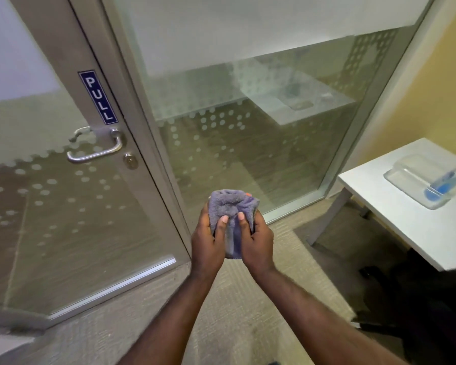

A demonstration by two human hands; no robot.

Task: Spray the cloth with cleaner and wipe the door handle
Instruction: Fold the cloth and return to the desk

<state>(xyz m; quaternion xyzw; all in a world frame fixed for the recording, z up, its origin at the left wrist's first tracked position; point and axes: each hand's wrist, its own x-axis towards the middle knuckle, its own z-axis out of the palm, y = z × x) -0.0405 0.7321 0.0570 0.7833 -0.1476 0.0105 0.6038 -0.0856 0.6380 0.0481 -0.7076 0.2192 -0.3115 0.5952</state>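
Note:
A bunched grey-purple cloth [231, 206] is held in front of me, low in the middle of the view. My left hand [208, 239] grips its left side and my right hand [256, 241] its right side, both thumbs pressed into the fabric. The silver lever door handle [98, 151] sits on the glass door's frame at the left, well above and left of my hands, under a blue PULL sign [98, 97]. A round keyhole [130, 160] lies just right of the handle. A clear bottle with blue parts [429, 177] lies on its side on the white table, blurred.
The frosted, dotted glass door [50, 219] fills the left, a fixed glass wall [248, 127] the middle. A white table [395, 222] stands at the right against a yellow wall. Something dark [419, 312] lies on the carpet beneath it.

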